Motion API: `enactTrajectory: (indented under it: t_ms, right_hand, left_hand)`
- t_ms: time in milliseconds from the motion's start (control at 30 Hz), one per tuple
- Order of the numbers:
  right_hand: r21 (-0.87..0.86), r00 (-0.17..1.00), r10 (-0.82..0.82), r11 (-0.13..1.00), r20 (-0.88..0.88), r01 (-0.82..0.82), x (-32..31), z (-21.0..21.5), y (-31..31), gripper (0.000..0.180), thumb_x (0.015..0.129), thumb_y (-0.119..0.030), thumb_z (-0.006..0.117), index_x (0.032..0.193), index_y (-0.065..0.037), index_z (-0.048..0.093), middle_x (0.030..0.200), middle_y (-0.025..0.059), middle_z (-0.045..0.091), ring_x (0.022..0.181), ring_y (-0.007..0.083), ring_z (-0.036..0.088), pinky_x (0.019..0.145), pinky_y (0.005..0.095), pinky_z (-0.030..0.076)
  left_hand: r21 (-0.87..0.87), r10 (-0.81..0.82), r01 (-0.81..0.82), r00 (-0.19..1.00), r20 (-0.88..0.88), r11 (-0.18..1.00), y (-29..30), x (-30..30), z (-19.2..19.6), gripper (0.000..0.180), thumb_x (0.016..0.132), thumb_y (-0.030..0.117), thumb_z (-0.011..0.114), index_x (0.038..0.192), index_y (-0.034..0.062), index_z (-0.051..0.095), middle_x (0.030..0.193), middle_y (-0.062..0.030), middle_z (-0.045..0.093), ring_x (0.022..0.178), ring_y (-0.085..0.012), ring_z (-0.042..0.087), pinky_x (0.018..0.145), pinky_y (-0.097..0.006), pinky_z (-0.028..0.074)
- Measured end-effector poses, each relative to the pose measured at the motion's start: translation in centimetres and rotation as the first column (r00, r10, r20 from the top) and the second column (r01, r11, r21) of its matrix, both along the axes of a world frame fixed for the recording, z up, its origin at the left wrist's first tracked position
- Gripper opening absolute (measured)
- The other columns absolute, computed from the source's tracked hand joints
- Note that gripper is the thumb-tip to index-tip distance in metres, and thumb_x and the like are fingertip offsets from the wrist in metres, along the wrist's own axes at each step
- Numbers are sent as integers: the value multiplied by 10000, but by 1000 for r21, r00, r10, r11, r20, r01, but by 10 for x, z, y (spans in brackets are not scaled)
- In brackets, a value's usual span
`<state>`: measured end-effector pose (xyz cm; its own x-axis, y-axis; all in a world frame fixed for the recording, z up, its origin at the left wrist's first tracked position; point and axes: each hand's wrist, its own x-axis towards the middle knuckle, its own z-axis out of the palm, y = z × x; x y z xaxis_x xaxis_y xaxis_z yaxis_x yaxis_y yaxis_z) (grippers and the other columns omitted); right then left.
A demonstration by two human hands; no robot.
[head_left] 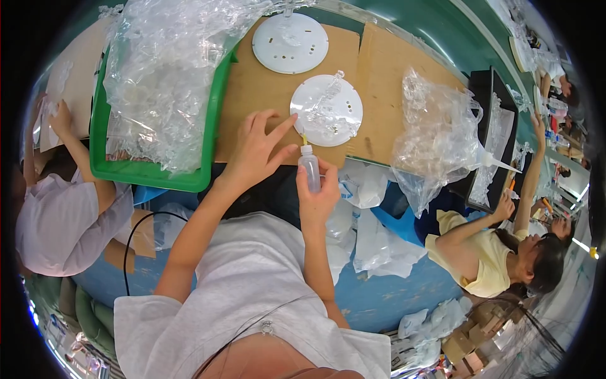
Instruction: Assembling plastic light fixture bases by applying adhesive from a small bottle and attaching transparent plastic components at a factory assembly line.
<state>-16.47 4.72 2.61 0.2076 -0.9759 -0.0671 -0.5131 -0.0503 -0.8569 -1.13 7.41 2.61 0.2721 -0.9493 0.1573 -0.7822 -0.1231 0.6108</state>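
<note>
My right hand (317, 197) grips a small clear squeeze bottle (309, 165) with a thin yellow nozzle pointing up at the edge of a white round plastic disc (349, 123). A clear plastic part lies on that disc. My left hand (259, 148) rests flat on the brown cardboard (252, 95), fingers spread, its index fingertip touching the disc's left rim. A second white disc (290, 43) lies farther back on the cardboard.
A green tray (148, 174) heaped with clear plastic bags sits at my left. A crumpled clear bag (435, 139) lies at my right beside a black tray (489, 82). Other people work on both sides. Loose plastic bags lie below the table edge.
</note>
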Motion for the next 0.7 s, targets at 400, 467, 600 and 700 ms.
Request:
enactTrajectory:
  t_ms: [400, 467, 600, 700]
  right_hand:
    - [10, 1000, -23, 1000, -1, 23, 0, -3, 3, 258, 803, -158, 676, 987, -5, 581, 853, 90, 630, 714, 146, 584, 635, 272, 469]
    - [70, 999, -48, 996, -15, 49, -1, 3, 4, 280, 785, -156, 679, 999, -9, 576, 884, 108, 619, 763, 224, 588, 689, 323, 468]
    - [137, 996, -91, 987, 12, 88, -9, 2, 2, 292, 786, -167, 679, 1008, -8, 575, 895, 106, 618, 763, 220, 586, 690, 320, 467]
    - [144, 995, -101, 985, 4, 99, -13, 0, -2, 294, 783, -172, 680, 1006, -10, 577, 901, 105, 619, 758, 216, 585, 682, 318, 467]
  left_hand:
    - [39, 43, -43, 999, 10, 998, 10, 4, -1, 450, 849, 279, 595, 1275, 152, 525, 1189, -178, 435, 1118, -349, 388, 956, -439, 336]
    - [51, 43, -44, 999, 8, 998, 11, 3, 0, 444, 850, 273, 593, 1272, 150, 527, 1194, -173, 433, 1121, -346, 387, 958, -438, 334]
    - [52, 48, -47, 999, -2, 998, 12, 0, -1, 442, 850, 269, 594, 1270, 149, 529, 1196, -168, 433, 1122, -344, 387, 958, -439, 333]
    - [47, 44, -44, 999, 10, 998, 11, -1, -1, 442, 850, 267, 594, 1270, 147, 528, 1197, -162, 433, 1121, -340, 389, 957, -441, 332]
